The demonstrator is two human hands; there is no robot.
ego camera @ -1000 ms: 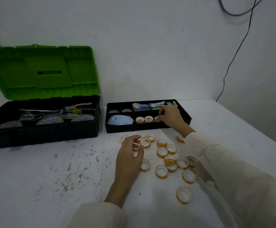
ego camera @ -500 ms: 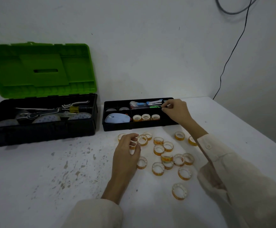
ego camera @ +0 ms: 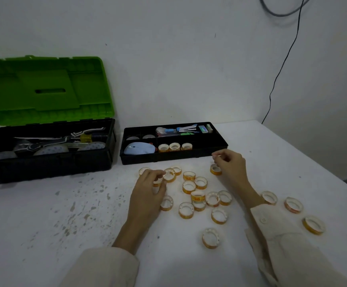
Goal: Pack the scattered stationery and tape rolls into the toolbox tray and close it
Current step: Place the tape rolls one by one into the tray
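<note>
The black toolbox tray [ego camera: 168, 157] lies at the back of the white table, holding three tape rolls [ego camera: 174, 147], a light blue mouse [ego camera: 139, 148] and stationery [ego camera: 182, 130]. Several orange-rimmed tape rolls [ego camera: 197, 196] are scattered in front of it. My left hand [ego camera: 147, 193] rests among them, its fingertips pinching a tilted roll [ego camera: 170, 175]. My right hand [ego camera: 231, 168] hovers just in front of the tray's right end with loosely curled fingers, right beside another roll [ego camera: 215, 169]; I see nothing held in it.
The open toolbox [ego camera: 48, 160] with its raised green lid [ego camera: 44, 90] stands at the back left, with tools inside. Three more rolls [ego camera: 293, 205] lie to the right of my right sleeve, and one roll [ego camera: 211, 238] is nearest me. A black cable [ego camera: 280, 69] hangs on the wall.
My right hand has drawn back from the tray's rear compartment down to the table in front of it. My left hand has stayed among the rolls, gripping one.
</note>
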